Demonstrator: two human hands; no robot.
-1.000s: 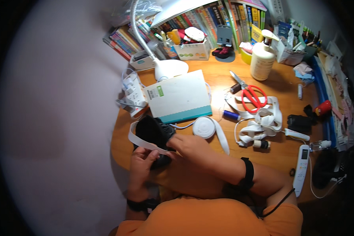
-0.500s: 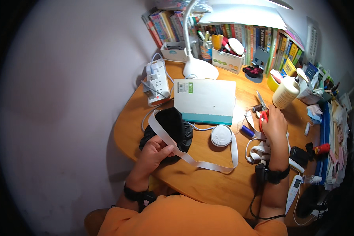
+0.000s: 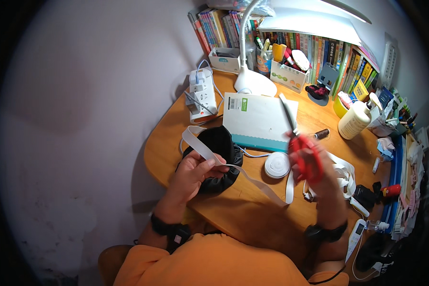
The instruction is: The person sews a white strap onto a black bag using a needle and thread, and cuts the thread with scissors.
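My left hand [image 3: 195, 174] is closed, pinching a flat white band [image 3: 200, 147] between thumb and fingers. A loop of the band stands up over a black fabric piece [image 3: 218, 143], which lies under and beside that hand. The band's other length trails right across the desk toward a round white disc [image 3: 277, 165]. My right hand [image 3: 326, 183], slightly blurred, grips the red handles of a pair of scissors [image 3: 310, 157] above the desk. The blades point up and away, over the edge of a white-and-teal notebook [image 3: 260, 119]. Whether the blades are parted is unclear.
A white desk lamp [image 3: 255, 83] and a power strip [image 3: 202, 97] stand behind. A pump bottle [image 3: 355, 120], a dark thread spool [image 3: 321, 134] and more bundled white band [image 3: 344, 171] lie to the right. A row of books [image 3: 319, 52] lines the back.
My right hand has picked the scissors up off the desk and brought them left and nearer. My left hand keeps hold of the band, its loop now lower. The whole view has shifted slightly.
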